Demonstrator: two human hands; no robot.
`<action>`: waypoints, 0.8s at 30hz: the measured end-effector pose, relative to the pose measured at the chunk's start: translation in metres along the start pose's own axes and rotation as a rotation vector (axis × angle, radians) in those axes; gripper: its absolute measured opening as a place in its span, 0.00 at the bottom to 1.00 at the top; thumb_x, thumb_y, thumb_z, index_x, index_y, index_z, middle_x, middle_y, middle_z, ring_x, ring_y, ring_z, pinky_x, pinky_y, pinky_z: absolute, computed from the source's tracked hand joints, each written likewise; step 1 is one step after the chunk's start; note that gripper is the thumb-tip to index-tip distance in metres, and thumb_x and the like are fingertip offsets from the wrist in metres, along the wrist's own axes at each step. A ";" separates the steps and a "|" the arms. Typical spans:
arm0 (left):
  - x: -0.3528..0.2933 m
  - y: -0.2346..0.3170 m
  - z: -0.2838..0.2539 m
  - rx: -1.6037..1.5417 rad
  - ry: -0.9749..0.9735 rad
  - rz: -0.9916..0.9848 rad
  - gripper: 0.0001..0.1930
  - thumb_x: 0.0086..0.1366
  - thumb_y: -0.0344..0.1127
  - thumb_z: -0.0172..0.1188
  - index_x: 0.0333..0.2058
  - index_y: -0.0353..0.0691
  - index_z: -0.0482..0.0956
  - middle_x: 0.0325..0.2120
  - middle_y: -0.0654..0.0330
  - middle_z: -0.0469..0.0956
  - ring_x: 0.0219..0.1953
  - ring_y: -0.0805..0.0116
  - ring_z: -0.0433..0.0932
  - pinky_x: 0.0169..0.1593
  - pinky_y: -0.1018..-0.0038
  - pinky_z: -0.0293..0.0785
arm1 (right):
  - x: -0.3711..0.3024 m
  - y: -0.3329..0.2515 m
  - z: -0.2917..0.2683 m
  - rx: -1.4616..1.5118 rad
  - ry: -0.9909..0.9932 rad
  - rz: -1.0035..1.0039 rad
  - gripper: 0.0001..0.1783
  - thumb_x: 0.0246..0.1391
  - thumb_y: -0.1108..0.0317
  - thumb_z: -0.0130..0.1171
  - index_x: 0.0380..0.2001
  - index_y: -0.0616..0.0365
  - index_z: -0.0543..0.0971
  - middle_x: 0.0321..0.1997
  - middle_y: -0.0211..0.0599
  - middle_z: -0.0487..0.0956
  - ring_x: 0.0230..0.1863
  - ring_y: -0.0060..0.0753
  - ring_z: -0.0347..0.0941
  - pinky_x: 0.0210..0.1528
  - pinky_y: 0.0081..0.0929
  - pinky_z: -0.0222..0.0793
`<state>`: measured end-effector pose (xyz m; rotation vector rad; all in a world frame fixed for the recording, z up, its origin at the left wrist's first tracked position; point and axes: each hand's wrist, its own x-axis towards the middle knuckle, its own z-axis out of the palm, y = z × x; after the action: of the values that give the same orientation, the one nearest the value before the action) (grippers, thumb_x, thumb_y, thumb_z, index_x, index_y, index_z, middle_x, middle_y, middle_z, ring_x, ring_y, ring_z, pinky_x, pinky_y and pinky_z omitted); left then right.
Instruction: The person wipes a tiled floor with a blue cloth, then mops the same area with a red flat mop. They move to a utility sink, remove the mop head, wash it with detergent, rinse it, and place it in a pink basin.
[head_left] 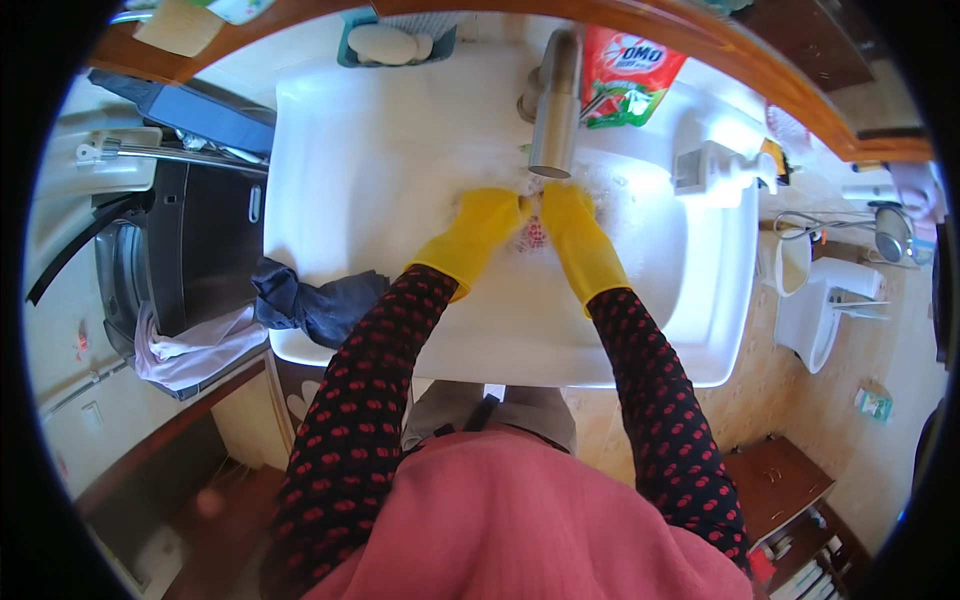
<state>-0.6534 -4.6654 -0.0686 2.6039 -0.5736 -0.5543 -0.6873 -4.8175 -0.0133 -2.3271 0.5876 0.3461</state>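
Observation:
Yellow rubber gloves cover both of my hands, which are close together in the white sink [340, 180] below the metal faucet [556, 110]. My left hand [490, 215] and my right hand [572, 222] are curled in, with a small red-and-white patterned cloth [534, 234] between them. Suds surround the cloth and the fingers. The fingertips are partly hidden by the gloves and the foam, so the exact grip on each side is hard to see.
A red detergent pouch [630, 75] stands behind the faucet. A white pump bottle [708, 172] is on the right rim, a soap dish [390, 45] at the back. Dark cloth [315, 300] hangs over the left rim, beside a dark washing machine [205, 235].

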 end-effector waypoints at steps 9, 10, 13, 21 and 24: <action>-0.080 0.002 -0.032 0.160 0.475 0.458 0.28 0.61 0.48 0.60 0.55 0.37 0.72 0.48 0.44 0.76 0.48 0.44 0.77 0.51 0.54 0.73 | -0.074 0.041 -0.030 -0.115 0.251 -0.893 0.26 0.39 0.55 0.66 0.45 0.50 0.80 0.49 0.45 0.77 0.52 0.57 0.69 0.56 0.50 0.64; -0.083 0.006 -0.021 0.400 0.429 0.523 0.29 0.60 0.48 0.61 0.56 0.37 0.70 0.50 0.43 0.75 0.49 0.44 0.76 0.51 0.54 0.73 | -0.074 0.046 -0.017 -0.180 0.184 -0.922 0.29 0.42 0.55 0.65 0.50 0.51 0.78 0.56 0.48 0.73 0.59 0.57 0.66 0.60 0.54 0.60; -0.050 0.005 0.009 0.106 0.188 0.115 0.27 0.60 0.48 0.60 0.54 0.38 0.72 0.47 0.45 0.76 0.47 0.48 0.77 0.49 0.56 0.74 | -0.038 0.048 0.016 -0.198 0.291 -0.744 0.22 0.48 0.56 0.60 0.47 0.51 0.80 0.50 0.46 0.78 0.54 0.53 0.72 0.56 0.50 0.66; 0.001 -0.049 -0.032 -0.745 0.100 0.013 0.23 0.63 0.50 0.61 0.46 0.37 0.77 0.38 0.53 0.79 0.39 0.62 0.78 0.44 0.66 0.74 | -0.018 -0.001 -0.022 -0.041 0.348 -0.459 0.15 0.50 0.58 0.59 0.37 0.54 0.83 0.34 0.48 0.82 0.39 0.53 0.78 0.41 0.50 0.72; -0.024 -0.043 -0.070 -0.970 0.027 0.014 0.21 0.64 0.50 0.60 0.45 0.37 0.78 0.36 0.54 0.80 0.39 0.63 0.77 0.45 0.68 0.73 | -0.066 0.015 -0.056 -0.070 0.003 -0.484 0.16 0.50 0.58 0.59 0.38 0.54 0.82 0.35 0.48 0.81 0.38 0.54 0.78 0.41 0.51 0.72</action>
<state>-0.6287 -4.5971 -0.0228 1.6796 -0.2137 -0.5938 -0.7473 -4.8452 0.0449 -2.4423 0.0020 0.1354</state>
